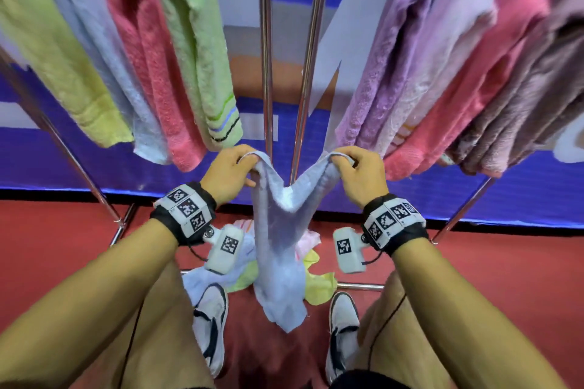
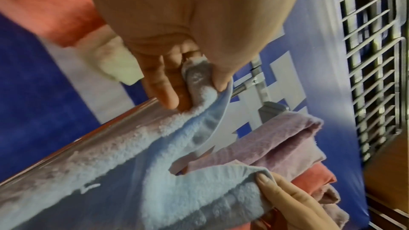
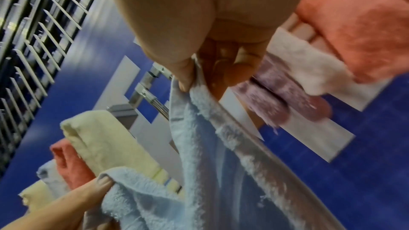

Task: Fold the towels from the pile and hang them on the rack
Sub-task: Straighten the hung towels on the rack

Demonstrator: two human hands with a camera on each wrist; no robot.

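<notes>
A light blue towel (image 1: 279,240) hangs between my two hands in front of the rack. My left hand (image 1: 229,172) pinches one top corner of it, and my right hand (image 1: 358,174) pinches the other. The cloth sags in a V between them and trails down to my feet. The left wrist view shows my left hand (image 2: 188,78) gripping the blue towel (image 2: 132,172), with my right hand (image 2: 285,193) below. In the right wrist view my right hand (image 3: 199,74) holds the blue towel (image 3: 212,155). A pile of towels (image 1: 243,275) lies on the floor behind the hanging cloth.
The metal rack's two centre bars (image 1: 267,57) are bare. Hung towels fill both sides: yellow, blue, pink and green (image 1: 202,50) on the left, purple (image 1: 385,73), white, pink and mauve on the right. A blue banner wall (image 1: 521,199) stands behind, above red floor (image 1: 505,278).
</notes>
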